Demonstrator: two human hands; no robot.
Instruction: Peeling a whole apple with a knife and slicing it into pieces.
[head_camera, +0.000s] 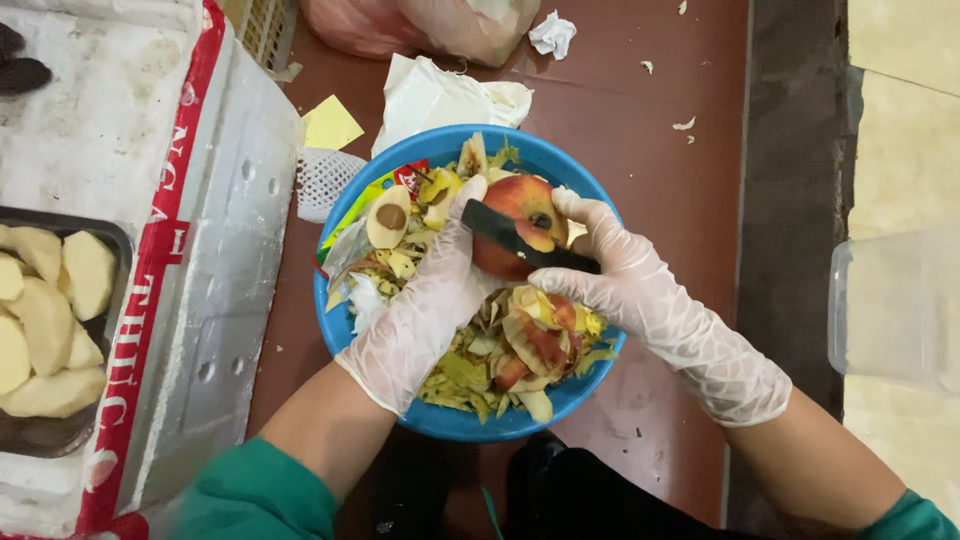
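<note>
Hands in thin translucent disposable gloves, both at work over a round blue plastic basin (590, 385) set on a dark red floor (640, 150). Left hand (425, 300) curled around the left flank of a round red-and-yellow fruit (515, 215), fingers pressed together against the skin. Right hand (625, 280) closed on the handle of a black peeler (515, 240), blade end laid across the fruit's near face, thumb braced on top. Fruit held just above the basin's far half, stem hollow turned up.

Progress, judged from the present layout:
- Done: heap of yellow and red peel strips and cores (520, 350) filling the basin (a crumpled snack wrapper lies among them at far left). Pale peeled fruit pieces (45, 320) already stacked in a dark rectangular tray (120, 235) at far left, seated in a white foam box (220, 250).
- In hand: one fruit, mostly unpeeled; red skin covers nearly all the visible face, with one pale patch beside the blade.
- Left: nearly the whole skin of this fruit. No other unpeeled fruit visible.

Nearby: crumpled white paper (440, 95) and a white foam net sleeve (325, 180) just beyond the basin; clear plastic container (895, 310) at right edge.
</note>
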